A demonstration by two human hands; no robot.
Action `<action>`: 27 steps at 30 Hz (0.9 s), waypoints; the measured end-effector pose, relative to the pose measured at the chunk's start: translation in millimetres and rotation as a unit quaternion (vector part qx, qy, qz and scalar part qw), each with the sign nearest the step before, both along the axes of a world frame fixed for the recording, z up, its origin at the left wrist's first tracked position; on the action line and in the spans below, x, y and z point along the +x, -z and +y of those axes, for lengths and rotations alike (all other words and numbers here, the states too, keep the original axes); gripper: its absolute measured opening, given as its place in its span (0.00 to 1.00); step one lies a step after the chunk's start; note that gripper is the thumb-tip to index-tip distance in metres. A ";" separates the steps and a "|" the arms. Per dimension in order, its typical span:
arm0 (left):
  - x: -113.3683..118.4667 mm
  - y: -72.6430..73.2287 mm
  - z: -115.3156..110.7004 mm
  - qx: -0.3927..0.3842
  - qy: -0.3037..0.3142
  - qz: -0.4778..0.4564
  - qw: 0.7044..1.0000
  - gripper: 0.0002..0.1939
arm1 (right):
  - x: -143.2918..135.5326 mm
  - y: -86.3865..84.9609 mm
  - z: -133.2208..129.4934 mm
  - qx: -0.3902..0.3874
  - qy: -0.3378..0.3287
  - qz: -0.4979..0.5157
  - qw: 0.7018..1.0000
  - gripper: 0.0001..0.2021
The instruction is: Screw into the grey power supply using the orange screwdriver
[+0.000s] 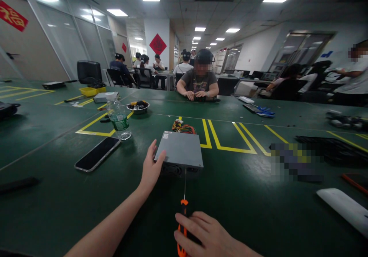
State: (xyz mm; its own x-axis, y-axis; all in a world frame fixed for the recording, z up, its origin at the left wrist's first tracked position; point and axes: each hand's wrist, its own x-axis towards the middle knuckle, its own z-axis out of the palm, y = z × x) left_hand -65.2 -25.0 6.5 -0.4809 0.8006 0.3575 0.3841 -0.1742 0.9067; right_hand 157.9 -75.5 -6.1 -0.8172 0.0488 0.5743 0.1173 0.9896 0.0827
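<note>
A grey metal computer power supply [182,149] lies on the green table in front of me, its fan grille facing me. Bundled coloured cables [184,127] come out behind it. My left hand [151,165] grips the box at its near left corner, thumb against the top edge and fingers along the side. In my right hand [201,232] is a screwdriver [184,211] with an orange and black handle, my fingers closed about the grip. Its thin shaft points away from me, the tip meeting the front face right of the fan. The exact contact point is too small to make out.
Left of the box are a phone [97,154] and a plastic water bottle [119,121]. Behind them stands a metal bowl [138,109] with tools. A white object [342,207] lies at right. Across the table sits a person [198,76]; blue gloves [264,111] lie nearby.
</note>
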 end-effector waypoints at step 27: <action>42.1 -12.5 -20.2 0.115 0.120 0.496 0.852 0.23 | 14.7 -25.5 -5.8 -0.069 0.007 -0.003 0.998 0.11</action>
